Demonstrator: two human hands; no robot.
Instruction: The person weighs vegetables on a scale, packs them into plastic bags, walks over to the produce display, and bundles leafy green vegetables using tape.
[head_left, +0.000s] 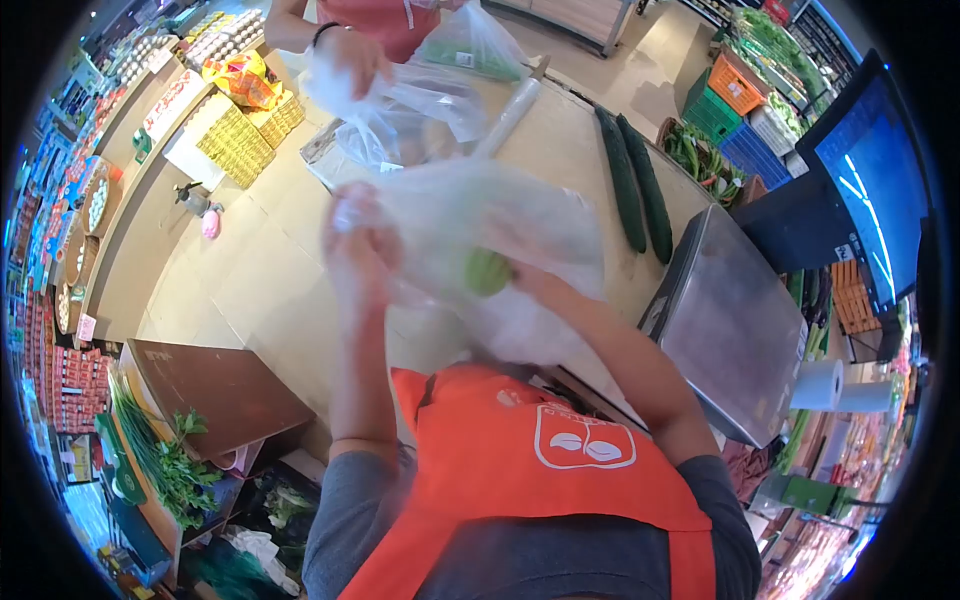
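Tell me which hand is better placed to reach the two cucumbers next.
Right, probably: the right hand is nearer the cucumbers, while the left hand is across the plastic bag from them.

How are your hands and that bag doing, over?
Left hand gripping bag. Right hand beside green thing, grip unclear. Cucumbers close by; nothing visibly blocking.

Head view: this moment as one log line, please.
left hand: holding plastic bag | right hand: at bag, grip unclear | green item: near right wrist | two cucumbers: beside scale
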